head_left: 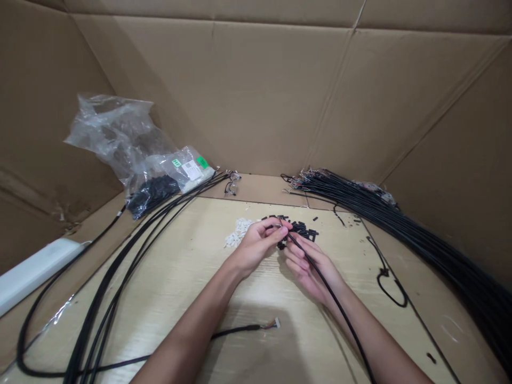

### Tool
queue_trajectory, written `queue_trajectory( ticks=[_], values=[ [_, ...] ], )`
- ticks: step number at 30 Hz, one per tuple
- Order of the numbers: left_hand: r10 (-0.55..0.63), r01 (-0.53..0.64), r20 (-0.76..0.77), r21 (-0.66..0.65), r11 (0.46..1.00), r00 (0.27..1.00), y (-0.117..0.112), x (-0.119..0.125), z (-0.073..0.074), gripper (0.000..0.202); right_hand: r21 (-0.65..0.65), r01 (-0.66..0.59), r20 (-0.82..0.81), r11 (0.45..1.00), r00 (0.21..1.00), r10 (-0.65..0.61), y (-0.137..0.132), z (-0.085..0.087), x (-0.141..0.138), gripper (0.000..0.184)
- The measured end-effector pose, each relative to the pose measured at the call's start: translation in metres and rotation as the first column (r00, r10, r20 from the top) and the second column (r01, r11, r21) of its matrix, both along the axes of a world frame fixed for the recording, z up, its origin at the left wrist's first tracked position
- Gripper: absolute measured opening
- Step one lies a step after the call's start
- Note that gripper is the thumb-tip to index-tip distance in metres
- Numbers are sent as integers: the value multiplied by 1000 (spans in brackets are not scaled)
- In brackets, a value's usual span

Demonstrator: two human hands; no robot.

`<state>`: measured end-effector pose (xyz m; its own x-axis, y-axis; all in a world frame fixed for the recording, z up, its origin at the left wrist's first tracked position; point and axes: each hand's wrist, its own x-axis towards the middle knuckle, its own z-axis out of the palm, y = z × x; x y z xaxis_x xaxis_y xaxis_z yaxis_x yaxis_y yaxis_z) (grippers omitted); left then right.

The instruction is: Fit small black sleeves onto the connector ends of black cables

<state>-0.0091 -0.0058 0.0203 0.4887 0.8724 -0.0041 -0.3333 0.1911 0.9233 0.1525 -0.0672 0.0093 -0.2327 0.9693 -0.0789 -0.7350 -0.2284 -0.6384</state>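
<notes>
Both hands meet above the middle of the board, at the end of a black cable. My left hand pinches the cable's tip between thumb and fingers; the fine wires there are too small to make out. The fingers of my right hand are curled round the same cable just below the tip, and the rest runs down past my right forearm. Behind the hands lie small black sleeves, partly hidden. A heap of white connector housings is just left of my left hand.
A thick bundle of black cables lies on the right. More cables curve along the left, near plastic bags and a white bar. One cable's white connector lies near me. Glasses rest by the cardboard wall.
</notes>
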Motion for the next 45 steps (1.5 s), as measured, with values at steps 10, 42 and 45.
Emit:
queue_trajectory(
  ticks=[10,42,45],
  values=[
    [2,-1,-33,28,1000,999,3,5,-7,57,-1,-184,84,983,979,183,-2,3,11,30],
    [122,-99,-147,152,983,982,6,9,-23,51,19,-23,278,1000,960,17,14,-11,20,40],
    [101,-77,-159,146,986,982,7,8,-22,51,34,18,323,999,946,-28,13,-9,19,42]
  ],
)
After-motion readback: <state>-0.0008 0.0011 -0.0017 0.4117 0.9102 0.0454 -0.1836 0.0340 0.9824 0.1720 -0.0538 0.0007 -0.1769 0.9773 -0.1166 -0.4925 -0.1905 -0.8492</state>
